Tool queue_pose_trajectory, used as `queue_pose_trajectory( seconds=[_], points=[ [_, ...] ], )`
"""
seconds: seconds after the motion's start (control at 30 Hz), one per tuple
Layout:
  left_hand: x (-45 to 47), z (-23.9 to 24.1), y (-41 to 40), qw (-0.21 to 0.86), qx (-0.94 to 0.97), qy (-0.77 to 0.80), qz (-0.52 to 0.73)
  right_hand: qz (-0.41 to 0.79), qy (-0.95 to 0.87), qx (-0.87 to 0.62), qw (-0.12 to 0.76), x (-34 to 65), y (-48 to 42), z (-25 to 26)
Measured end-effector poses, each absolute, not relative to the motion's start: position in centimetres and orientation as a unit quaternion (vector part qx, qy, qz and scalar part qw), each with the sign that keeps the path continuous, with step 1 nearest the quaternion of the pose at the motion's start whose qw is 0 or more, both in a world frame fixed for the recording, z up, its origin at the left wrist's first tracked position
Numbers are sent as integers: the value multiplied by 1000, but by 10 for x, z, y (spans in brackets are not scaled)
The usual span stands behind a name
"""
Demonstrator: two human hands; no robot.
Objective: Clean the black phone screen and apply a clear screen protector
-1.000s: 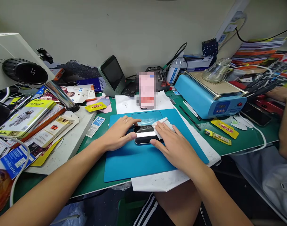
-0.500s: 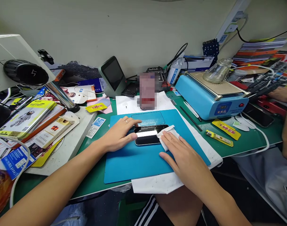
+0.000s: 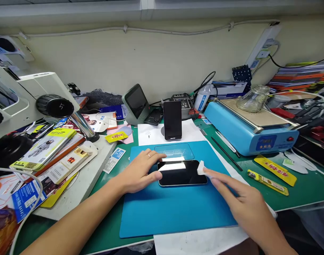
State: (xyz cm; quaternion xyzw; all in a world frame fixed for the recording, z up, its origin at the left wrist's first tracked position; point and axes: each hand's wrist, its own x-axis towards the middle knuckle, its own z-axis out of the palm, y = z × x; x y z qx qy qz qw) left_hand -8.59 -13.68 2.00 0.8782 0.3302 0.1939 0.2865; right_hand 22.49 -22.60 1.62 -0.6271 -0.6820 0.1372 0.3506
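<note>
A smartphone (image 3: 183,177) lies face up and sideways on the blue mat (image 3: 175,216), its dark screen reflecting a white band of light. My left hand (image 3: 143,171) grips its left end, thumb on the near side and fingers at the far edge. With thumb and forefinger, my right hand (image 3: 244,198) pinches a crumpled white wipe (image 3: 201,168) against the phone's right end. Most of the wipe is bunched up or hidden by the fingers. Just behind the phone, a clear phone-shaped sheet (image 3: 187,151) lies flat on the mat.
Behind the mat, another phone (image 3: 172,120) stands upright. To the right are a blue heating machine (image 3: 231,124) with a glass jar (image 3: 253,99) on top, a black pen-like tool (image 3: 227,153) and a yellow cutter (image 3: 268,182). Boxes (image 3: 45,147) and a microscope stand (image 3: 84,125) crowd the left.
My right hand has gone from lying flat over the spread wipe to pinching it bunched up at the phone's right end. My left hand stays on the phone. The view has tilted up.
</note>
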Motion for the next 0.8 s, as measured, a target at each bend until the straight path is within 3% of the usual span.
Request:
queue_pose_trajectory(
  seconds=[0.17, 0.27, 0.47, 0.67, 0.8],
  points=[
    [-85, 18, -137, 282, 880, 329, 195, 79, -496, -744, 440, 253, -207, 42],
    [-84, 18, -137, 281, 880, 328, 196, 10, -487, -746, 453, 258, -193, 51],
    [-85, 21, -139, 286, 877, 335, 191, 70, -714, -632, 291, 247, -179, 35],
    [-81, 19, -137, 264, 875, 355, 196, 91, -737, -621, 250, 223, -167, 38],
    [-80, 13, -134, 191, 831, 467, 234, 112, -762, -618, 158, 209, -130, 44]
  ],
)
